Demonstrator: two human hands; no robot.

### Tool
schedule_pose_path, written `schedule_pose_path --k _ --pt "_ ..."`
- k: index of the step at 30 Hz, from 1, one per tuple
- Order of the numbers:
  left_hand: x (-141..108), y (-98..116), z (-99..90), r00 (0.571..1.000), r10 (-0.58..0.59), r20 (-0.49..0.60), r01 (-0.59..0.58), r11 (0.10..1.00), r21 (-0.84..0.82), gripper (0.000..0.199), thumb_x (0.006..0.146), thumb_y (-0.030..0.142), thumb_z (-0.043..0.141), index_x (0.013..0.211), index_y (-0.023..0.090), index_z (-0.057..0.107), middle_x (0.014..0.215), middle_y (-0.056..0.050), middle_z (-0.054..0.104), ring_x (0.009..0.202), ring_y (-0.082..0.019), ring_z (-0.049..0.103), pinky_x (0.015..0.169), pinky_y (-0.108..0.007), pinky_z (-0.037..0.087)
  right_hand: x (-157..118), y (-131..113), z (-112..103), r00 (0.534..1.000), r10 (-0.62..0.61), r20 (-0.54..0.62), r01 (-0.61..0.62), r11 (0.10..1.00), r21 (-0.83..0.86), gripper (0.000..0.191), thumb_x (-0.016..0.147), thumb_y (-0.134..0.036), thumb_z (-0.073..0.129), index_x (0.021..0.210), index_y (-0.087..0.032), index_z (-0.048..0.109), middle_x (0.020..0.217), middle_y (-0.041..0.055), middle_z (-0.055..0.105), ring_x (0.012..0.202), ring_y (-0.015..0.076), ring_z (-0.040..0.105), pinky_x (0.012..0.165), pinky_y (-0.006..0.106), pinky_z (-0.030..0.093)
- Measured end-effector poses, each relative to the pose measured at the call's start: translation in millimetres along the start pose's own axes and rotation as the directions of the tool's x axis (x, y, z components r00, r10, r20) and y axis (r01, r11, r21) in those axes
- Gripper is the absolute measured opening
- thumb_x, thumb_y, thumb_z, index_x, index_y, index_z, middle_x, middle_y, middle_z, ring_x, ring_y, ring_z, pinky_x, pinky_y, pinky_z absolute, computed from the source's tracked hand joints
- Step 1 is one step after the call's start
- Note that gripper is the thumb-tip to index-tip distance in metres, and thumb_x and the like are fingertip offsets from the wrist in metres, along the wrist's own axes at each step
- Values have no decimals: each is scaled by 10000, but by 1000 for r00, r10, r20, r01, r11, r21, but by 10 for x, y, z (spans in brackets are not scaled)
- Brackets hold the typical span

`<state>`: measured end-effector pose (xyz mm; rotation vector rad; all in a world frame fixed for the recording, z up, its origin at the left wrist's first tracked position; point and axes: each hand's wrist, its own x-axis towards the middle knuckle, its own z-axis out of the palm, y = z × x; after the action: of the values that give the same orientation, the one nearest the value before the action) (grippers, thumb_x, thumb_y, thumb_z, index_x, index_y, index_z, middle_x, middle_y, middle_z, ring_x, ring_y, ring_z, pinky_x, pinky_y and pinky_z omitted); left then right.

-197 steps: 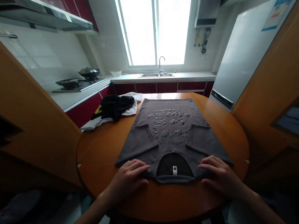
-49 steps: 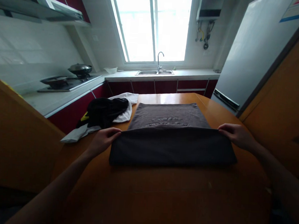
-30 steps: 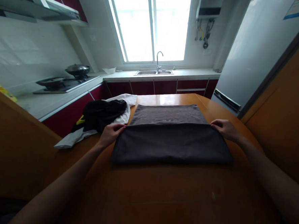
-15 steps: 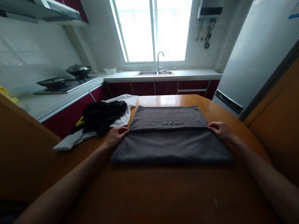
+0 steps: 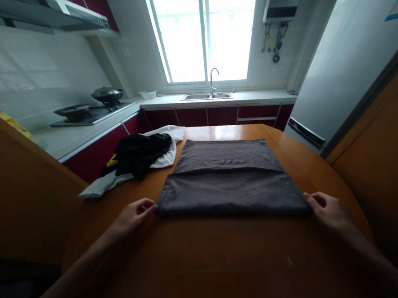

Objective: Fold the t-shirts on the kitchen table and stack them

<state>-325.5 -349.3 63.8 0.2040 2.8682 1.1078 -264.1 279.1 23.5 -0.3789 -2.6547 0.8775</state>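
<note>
A dark grey garment (image 5: 230, 189) lies flat on the wooden table in front of me, its near part folded over toward the far side. A raised dark mark, perhaps lettering, shows just beyond the fold's edge. At the near left corner, my left hand (image 5: 134, 214) has thumb and forefinger pinched on the cloth. My right hand (image 5: 328, 211) is at the near right corner, its fingers curled together against the garment's edge. How much cloth sits between the right fingertips is hard to see.
A heap of black clothing (image 5: 141, 152) with white cloth (image 5: 98, 185) under it lies on the table's left side. The wooden table (image 5: 213, 253) has a rounded edge. Beyond stand a counter with a sink (image 5: 197, 96), a stove with pans (image 5: 108, 94) and a fridge (image 5: 352, 64).
Both hands have let go of the folded-over edge and come back toward me, to the near corners. The fold stays lying on the garment. The view has shifted slightly.
</note>
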Motion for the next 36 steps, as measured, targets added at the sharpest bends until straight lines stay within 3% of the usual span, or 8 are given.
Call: schedule_pose_path --k 2,6,14,23,25,29,31,36 --pt "-156 59 67 998 2 66 -1 1000 -18 507 782 664 675 964 194 729 795 -42 727 709 -228 672 632 -295 509 -122 91 -2 998 11 60 -17 993 113 432 803 -632 581 744 -223 709 744 89 756 671 270 712 579 359 541" --pt "-232 155 157 1000 14 -13 -14 999 -40 524 784 650 675 983 169 734 792 -54 713 697 -226 656 610 -291 488 -148 109 9 995 5 96 -25 977 212 344 690 -562 674 725 -223 726 743 96 770 681 289 726 612 380 571" --pt "-386 186 55 996 89 -22 -90 996 -17 543 761 681 631 888 169 757 809 -63 707 731 -227 632 655 -292 500 -352 -291 -159 980 130 147 -153 976 157 290 662 -487 673 659 -197 689 702 95 740 715 271 698 640 339 533" --pt "-1591 -74 -108 998 -25 50 23 999 36 539 755 744 627 794 219 742 754 -33 705 721 -229 659 671 -280 541 -1288 181 -497 938 78 339 -112 990 84 424 745 -597 612 838 -205 747 883 108 773 848 309 715 773 395 554" --pt "-1730 -172 -157 997 -73 29 72 996 50 572 721 767 645 881 228 754 830 -45 741 801 -263 699 732 -309 570 -1439 211 -498 958 87 274 -86 996 -19 458 751 -600 607 900 -190 746 943 142 767 893 346 706 810 448 558" --pt "-1648 66 -123 979 -5 -203 51 973 227 723 766 809 544 1122 204 718 914 -85 748 823 -291 718 753 -371 595 -1567 -355 -332 988 -124 -96 96 963 -253 585 907 -547 458 1260 -119 644 1259 214 664 1138 410 614 938 563 505" --pt "-1496 442 70 949 207 -236 -127 940 317 654 905 709 447 1247 195 665 1174 -118 712 1058 -299 686 937 -409 554 -1594 -846 -147 937 -344 -64 323 921 -218 544 983 -477 384 1367 -140 573 1379 179 600 1254 340 561 1050 507 457" --pt "-1140 1242 891 808 563 174 -574 687 446 486 1053 425 370 1510 283 447 1570 -64 440 1441 -255 409 1183 -462 341 -1642 -1583 438 795 -565 223 604 774 -192 582 1027 -428 352 1536 -151 405 1620 125 341 1486 276 311 1197 477 289"
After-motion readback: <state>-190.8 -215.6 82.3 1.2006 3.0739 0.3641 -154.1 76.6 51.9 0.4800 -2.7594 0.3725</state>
